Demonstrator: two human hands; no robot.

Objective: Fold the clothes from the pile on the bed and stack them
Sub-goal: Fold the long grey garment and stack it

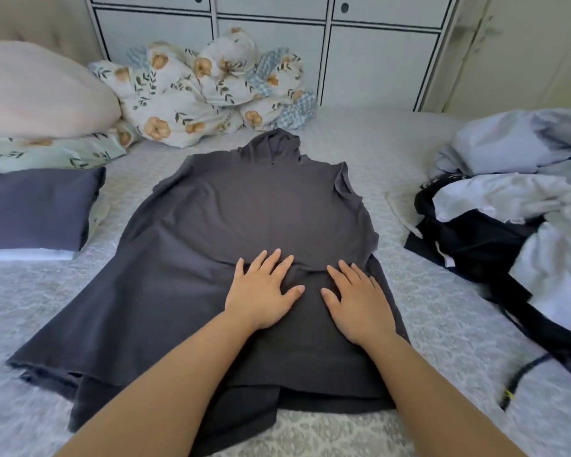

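- Pressing both palms flat, fingers spread, my left hand (pixel 261 291) and right hand (pixel 360 301) rest side by side on the dark grey hoodie (pixel 244 209), holding nothing.
- It lies spread mid-bed (pixel 442 324), hood away from me, between the folded stack (pixel 37 209) and the unfolded pile (pixel 508 209).
- Soft, limp knit, probably light; it should crease easily and slide little.
- I'd pinch it at the shoulder and hem edges.

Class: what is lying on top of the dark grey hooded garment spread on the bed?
Both hands, left hand and right hand, rest flat on the hooded garment. The bed beneath it is covered.
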